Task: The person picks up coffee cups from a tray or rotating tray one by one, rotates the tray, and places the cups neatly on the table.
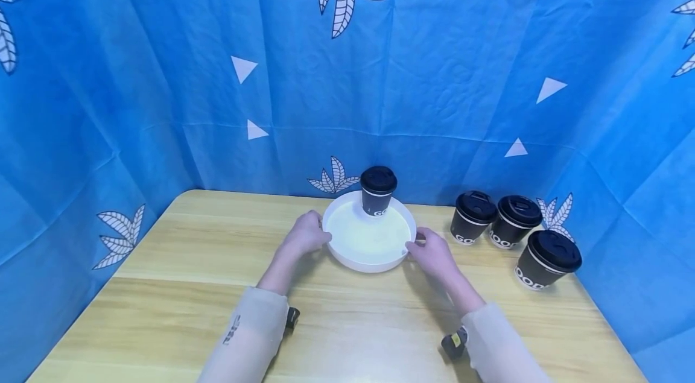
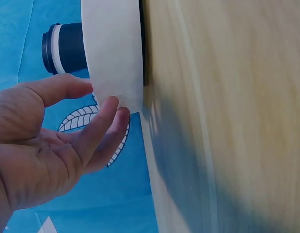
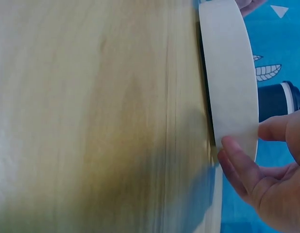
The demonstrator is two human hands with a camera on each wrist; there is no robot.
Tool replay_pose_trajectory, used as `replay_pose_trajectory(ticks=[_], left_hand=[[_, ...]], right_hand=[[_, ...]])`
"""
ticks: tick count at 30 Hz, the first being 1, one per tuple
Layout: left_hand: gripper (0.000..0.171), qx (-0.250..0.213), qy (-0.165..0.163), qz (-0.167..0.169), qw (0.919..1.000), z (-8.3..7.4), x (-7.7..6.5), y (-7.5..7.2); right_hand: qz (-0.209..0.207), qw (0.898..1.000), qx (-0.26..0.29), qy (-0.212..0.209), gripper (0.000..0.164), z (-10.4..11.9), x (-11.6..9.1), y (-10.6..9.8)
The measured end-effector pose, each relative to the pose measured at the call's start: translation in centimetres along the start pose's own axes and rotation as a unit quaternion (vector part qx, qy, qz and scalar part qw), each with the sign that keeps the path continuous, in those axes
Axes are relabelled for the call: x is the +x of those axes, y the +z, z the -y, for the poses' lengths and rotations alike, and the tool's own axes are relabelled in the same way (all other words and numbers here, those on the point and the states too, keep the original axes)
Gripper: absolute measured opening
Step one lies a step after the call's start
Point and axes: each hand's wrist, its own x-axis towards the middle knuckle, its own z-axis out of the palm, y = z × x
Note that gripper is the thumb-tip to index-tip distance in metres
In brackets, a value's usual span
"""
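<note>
A round white tray (image 1: pixel 369 260) with a raised rim is at the back middle of the table, close over its surface. One black lidded paper cup (image 1: pixel 378 190) stands upright inside it, toward the far rim. My left hand (image 1: pixel 308 233) pinches the tray's left side; in the left wrist view its thumb is at the rim and its fingertips (image 2: pixel 111 100) touch the outer wall. On the right side my right hand (image 1: pixel 431 253) grips the same tray. The right wrist view shows that thumb at the rim and the fingertips (image 3: pixel 230 142) against the wall.
Toward the right end of the wooden table (image 1: pixel 217 304) stand three more lidded cups: one (image 1: pixel 471 219), a second (image 1: pixel 513 223) close beside it, and a third (image 1: pixel 545 262) nearer me. A blue curtain (image 1: pixel 380 81) with leaf prints hangs behind and along both sides.
</note>
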Motion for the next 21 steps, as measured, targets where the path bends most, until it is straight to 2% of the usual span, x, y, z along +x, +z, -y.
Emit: replay_pose_trajectory(ticks=[9, 15, 21], left_hand=[[0.045, -0.010, 0.003, -0.008, 0.9999, 0.0, 0.4, 0.1], [0.048, -0.006, 0.004, -0.014, 0.9999, -0.3, 1.2, 0.2], [0.052, -0.004, 0.000, -0.015, 0.9999, -0.4, 2.4, 0.4]], right_hand=[[0.007, 1.000, -0.006, 0.012, 0.055, -0.7, 0.0, -0.4], [-0.019, 0.999, 0.049, -0.010, 0.053, -1.6, 1.2, -1.0], [-0.034, 0.998, 0.055, -0.021, 0.048, -2.1, 2.7, -1.1]])
